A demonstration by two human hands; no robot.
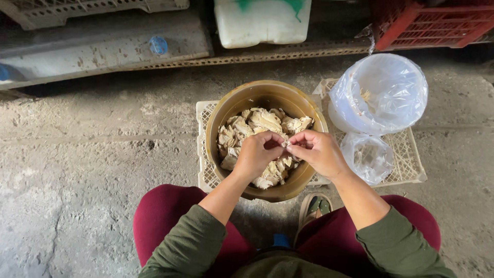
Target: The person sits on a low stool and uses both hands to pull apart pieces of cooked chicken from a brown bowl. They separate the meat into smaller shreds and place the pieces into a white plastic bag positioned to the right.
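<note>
Both hands meet over the brown bowl (265,98) at frame centre: the left hand (257,153) and right hand (316,150) pinch one pale scrap (284,144) between their fingertips, apparently pulling it apart. Parting it cleanly likely needs opposing tugs above the heaped pale pieces (260,123).

Both bare forearms reach forward from pushed-up olive-green sleeves and angle inward, meeting in the middle of the view. The left hand (256,153) is curled, knuckles up, its fingers bent toward the thumb in a pinching grip. The right hand (317,150) mirrors it, wrist slightly cocked, fingertips (291,148) drawn together and touching those of the left hand. Near the bottom edge, both knees in dark red trousers spread to left and right, and a sandalled foot shows between them.
</note>
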